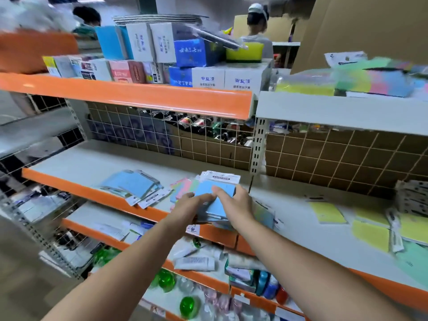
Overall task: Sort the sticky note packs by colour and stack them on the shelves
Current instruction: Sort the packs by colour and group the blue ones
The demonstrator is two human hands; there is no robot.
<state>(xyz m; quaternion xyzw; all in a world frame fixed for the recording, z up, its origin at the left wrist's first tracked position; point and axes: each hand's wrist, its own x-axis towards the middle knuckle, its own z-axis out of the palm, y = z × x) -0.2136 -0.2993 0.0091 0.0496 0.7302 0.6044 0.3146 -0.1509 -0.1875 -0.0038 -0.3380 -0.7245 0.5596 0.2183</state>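
Blue pack stack (214, 202) | pinched between both hands' fingers (203, 198) (shelf edge)

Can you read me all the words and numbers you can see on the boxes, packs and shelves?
None reads for certain.
White boxes on the top shelf: blue Chinese characters, too blurred to quote.
Blue box: white Chinese characters, blurred.
Pink box: label blurred.
Blue pack held by both hands: header card print too small.
Tubes on the lower shelf: unreadable.
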